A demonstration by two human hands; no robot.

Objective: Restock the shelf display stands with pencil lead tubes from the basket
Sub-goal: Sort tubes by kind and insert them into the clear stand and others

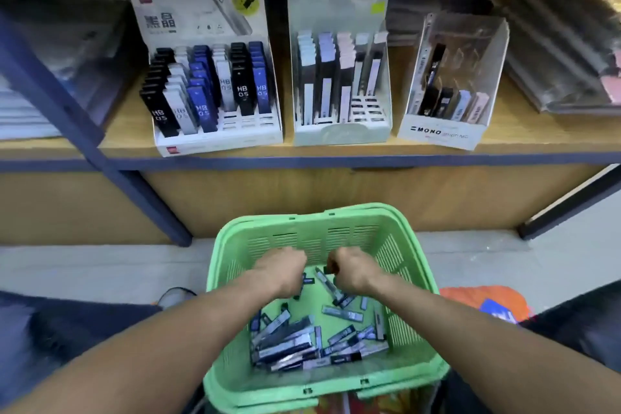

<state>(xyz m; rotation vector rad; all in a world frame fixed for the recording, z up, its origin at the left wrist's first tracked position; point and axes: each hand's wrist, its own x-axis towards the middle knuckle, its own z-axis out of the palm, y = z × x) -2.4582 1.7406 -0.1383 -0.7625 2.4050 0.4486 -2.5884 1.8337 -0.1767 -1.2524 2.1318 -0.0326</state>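
Both hands reach into a green basket (235,376) at six o'clock: left hand (284,270) and right hand (349,274) curl around lead tubes (292,343), gathering stock for the display stands (215,77) at twelve.

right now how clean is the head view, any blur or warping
Head view: corners smear with motion blur, worst top left and top right; wide-angle lens bows the shelf edge; the three display stands and green basket stay fairly sharp; both hands slightly soft; even light, no hard glare.
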